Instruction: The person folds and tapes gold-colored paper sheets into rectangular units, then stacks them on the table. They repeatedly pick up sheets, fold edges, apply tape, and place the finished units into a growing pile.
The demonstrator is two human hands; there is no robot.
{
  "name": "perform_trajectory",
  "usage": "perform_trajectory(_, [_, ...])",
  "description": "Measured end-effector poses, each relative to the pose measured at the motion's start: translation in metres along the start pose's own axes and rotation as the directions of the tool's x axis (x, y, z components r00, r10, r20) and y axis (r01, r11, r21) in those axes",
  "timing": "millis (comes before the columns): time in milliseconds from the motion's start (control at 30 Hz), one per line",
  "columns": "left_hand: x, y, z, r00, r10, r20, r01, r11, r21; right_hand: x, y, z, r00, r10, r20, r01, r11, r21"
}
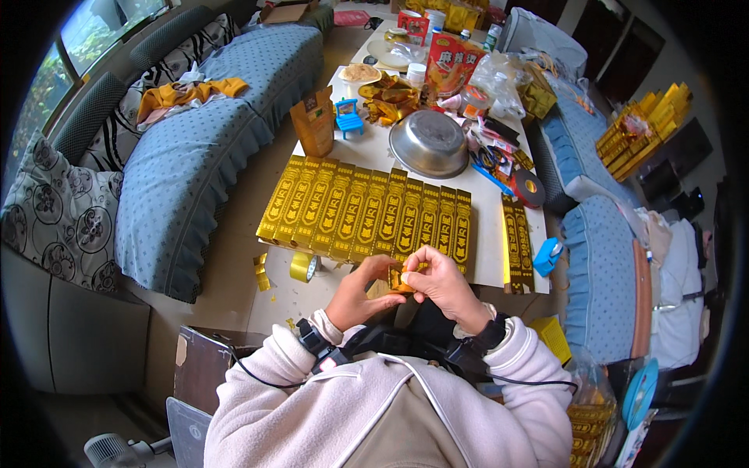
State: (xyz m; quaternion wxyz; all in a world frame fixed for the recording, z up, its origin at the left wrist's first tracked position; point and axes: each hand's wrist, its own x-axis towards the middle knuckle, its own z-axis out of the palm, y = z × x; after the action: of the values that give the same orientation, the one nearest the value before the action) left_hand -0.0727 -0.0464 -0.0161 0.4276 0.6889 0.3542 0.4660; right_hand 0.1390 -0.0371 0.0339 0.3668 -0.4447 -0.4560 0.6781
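Over the near edge of the table, my left hand (360, 292) and my right hand (446, 287) meet. Pinched between their fingers is a small gold-and-orange piece (399, 281), possibly the end of a gold carton; its exact kind cannot be made out. Just beyond my fingers, a row of several long, narrow gold cartons (351, 207) lies side by side with dark lettering. A roll of yellowish tape (302, 267) rests left of my left hand. Further right lies a gold-and-black carton (515, 242), with a small blue object (548, 256) at the table's edge.
Behind the cartons sit an upside-down steel bowl (429, 143), a brown pouch (314, 123) and a small blue toy chair (349, 117). Scissors (490, 158) and a dark tape roll (528, 189) lie right. A blue-covered sofa (211, 148) flanks the table; stacked gold cartons (641, 129) stand far right.
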Motion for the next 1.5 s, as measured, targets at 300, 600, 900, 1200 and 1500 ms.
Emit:
perform_trajectory(300, [-0.003,-0.001,0.002,0.998,-0.026,0.053,0.020,0.993,0.116,-0.003,-0.003,0.002,0.998,-0.058,-0.019,0.054,0.986,-0.156])
perform_trajectory(600, [-0.002,0.048,-0.019,0.998,-0.012,0.059,0.002,0.985,0.173,-0.010,-0.014,-0.009,0.998,-0.034,0.048,0.033,0.999,0.022])
perform_trajectory(900, [0.021,0.113,-0.037,0.609,0.456,0.649,-0.719,0.662,0.209,-0.014,-0.041,-0.004,0.933,-0.083,0.350,-0.025,0.956,0.293])
perform_trajectory(1200, [0.025,0.078,-0.042,0.996,0.020,-0.085,-0.045,0.949,-0.313,0.023,-0.009,0.001,0.968,-0.109,0.227,0.146,0.978,-0.149])
perform_trajectory(1500, [0.017,0.047,-0.027,0.956,-0.264,0.127,0.288,0.770,-0.569,0.042,0.039,0.013,0.945,-0.128,0.301,0.298,0.714,-0.633])
